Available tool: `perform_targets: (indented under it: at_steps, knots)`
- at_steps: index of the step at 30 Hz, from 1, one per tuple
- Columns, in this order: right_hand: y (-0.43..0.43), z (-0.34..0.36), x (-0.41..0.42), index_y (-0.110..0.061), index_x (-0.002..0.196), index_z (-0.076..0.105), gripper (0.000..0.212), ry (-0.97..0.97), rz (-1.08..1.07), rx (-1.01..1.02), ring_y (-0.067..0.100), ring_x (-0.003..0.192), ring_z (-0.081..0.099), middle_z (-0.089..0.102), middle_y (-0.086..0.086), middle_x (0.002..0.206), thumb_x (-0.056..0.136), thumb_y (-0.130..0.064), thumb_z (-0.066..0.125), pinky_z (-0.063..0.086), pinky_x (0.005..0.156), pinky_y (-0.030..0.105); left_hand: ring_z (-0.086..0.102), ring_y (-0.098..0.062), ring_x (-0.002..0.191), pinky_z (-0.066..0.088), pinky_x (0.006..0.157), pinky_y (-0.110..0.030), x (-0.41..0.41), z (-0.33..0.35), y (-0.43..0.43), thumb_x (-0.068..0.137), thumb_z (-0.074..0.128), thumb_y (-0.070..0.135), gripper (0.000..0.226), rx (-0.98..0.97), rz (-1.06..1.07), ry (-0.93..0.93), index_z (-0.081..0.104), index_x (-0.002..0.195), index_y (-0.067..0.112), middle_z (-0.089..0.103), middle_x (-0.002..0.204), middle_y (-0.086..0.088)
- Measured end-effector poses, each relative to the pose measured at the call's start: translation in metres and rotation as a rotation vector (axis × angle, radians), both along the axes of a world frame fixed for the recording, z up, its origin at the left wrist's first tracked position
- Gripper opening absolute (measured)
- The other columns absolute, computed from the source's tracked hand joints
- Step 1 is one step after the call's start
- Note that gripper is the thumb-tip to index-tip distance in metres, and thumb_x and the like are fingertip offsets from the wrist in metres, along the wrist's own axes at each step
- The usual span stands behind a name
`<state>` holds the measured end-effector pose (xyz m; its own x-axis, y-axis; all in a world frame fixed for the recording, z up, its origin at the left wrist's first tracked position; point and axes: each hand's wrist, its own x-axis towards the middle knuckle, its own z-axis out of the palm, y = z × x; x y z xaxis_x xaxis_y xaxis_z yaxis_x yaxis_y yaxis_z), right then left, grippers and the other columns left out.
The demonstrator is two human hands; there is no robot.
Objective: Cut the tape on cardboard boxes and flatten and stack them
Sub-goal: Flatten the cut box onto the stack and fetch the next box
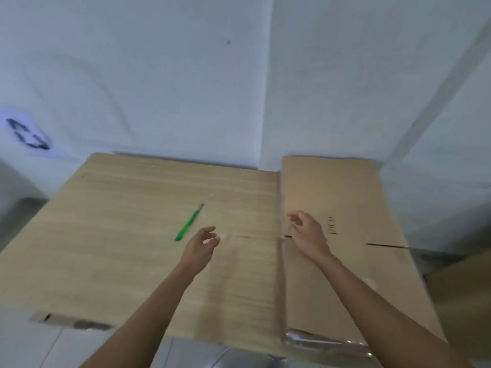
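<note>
Whole frame soft with motion blur; fine detail is unreliable.

Worktop (pixel 119 235): pale wood grain, set into a corner of white wall (pixel 159 75). Its near edge is partly hidden by the forearms.

Flattened cardboard box (pixel 345 274): lies on the right part of the worktop. Its far edge is against the wall and its right side hangs past the worktop edge. A dark slit (pixel 385 245) runs in from the right edge. The printed lettering (pixel 331 224) is too blurred to read. Clear tape (pixel 326 343) glints at the near end; cut or intact, cannot tell. Whether this is one sheet or several stacked, cannot tell.

Green cutter (pixel 190 223): lies loose on bare wood, left of centre, tip pointing away. The blade is hard to make out.

Left hand (pixel 202 244): just beside the cutter's near end and not touching it. Fingers apart, loosely bent, holding nothing.

Right hand (pixel 305 232): over the cardboard's left edge. Fingers (pixel 293 216) spread and slightly curled, gripping nothing. Contact with the cardboard, cannot tell.

More brown cardboard (pixel 462 288) at far right is cut off by the frame. A blurred strip (pixel 71 321) lies low at left, nature unclear. The blue mark (pixel 28 134) on the left wall is smeared and unreadable.
</note>
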<state>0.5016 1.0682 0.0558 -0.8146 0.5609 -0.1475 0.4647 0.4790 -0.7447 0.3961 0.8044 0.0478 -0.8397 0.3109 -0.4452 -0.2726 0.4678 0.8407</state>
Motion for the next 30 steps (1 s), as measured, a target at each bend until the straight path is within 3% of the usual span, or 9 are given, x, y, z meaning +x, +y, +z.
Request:
perform_targets:
  at_steps: [4,9,13,26,30]
  knots:
    - [-0.103,0.007,-0.052,-0.016,0.115,0.067,0.031,0.017,0.108,-0.051,0.017,0.097,0.063,0.066,0.000,0.107,0.089,-0.005,0.056,0.043,0.082,0.023,0.065,-0.025,0.093,0.055,0.080,-0.040,-0.010,0.005,-0.108,0.101,0.060,0.019,0.019,0.013,0.140,0.057,0.066,0.119,0.018,0.067,0.114,-0.002]
    - [-0.239,0.011,-0.110,-0.016,0.116,0.066,0.029,0.011,0.206,-0.089,0.013,0.091,0.059,0.066,0.000,0.103,0.090,-0.006,0.057,0.036,0.072,0.018,0.065,-0.021,0.109,0.055,0.095,-0.047,-0.030,0.008,-0.252,0.101,0.059,0.027,0.016,-0.022,0.212,0.107,0.068,0.114,0.026,0.068,0.113,0.003]
    - [-0.336,0.008,-0.150,-0.017,0.117,0.066,0.027,-0.016,0.306,-0.126,0.013,0.093,0.060,0.064,-0.001,0.104,0.092,-0.009,0.059,0.038,0.075,0.021,0.063,-0.021,0.112,0.053,0.099,-0.049,-0.043,0.010,-0.348,0.101,0.058,0.030,0.016,-0.064,0.335,0.110,0.067,0.114,0.026,0.067,0.116,0.001]
    - [-0.535,-0.025,-0.332,-0.020,0.123,0.064,0.029,-0.107,0.542,-0.158,0.014,0.105,0.056,0.062,-0.001,0.115,0.094,-0.016,0.057,0.035,0.080,0.023,0.062,-0.015,0.111,0.052,0.101,-0.044,-0.154,-0.010,-0.540,0.103,0.054,0.028,0.023,-0.104,0.569,0.076,0.066,0.122,0.023,0.066,0.119,0.004]
    - [-0.580,-0.031,-0.387,-0.021,0.125,0.062,0.029,-0.156,0.558,-0.197,0.016,0.106,0.057,0.062,0.000,0.117,0.096,-0.019,0.057,0.041,0.069,0.023,0.061,-0.018,0.113,0.051,0.102,-0.044,-0.195,-0.016,-0.586,0.105,0.052,0.025,0.025,-0.130,0.616,0.034,0.064,0.126,0.019,0.065,0.121,0.001]
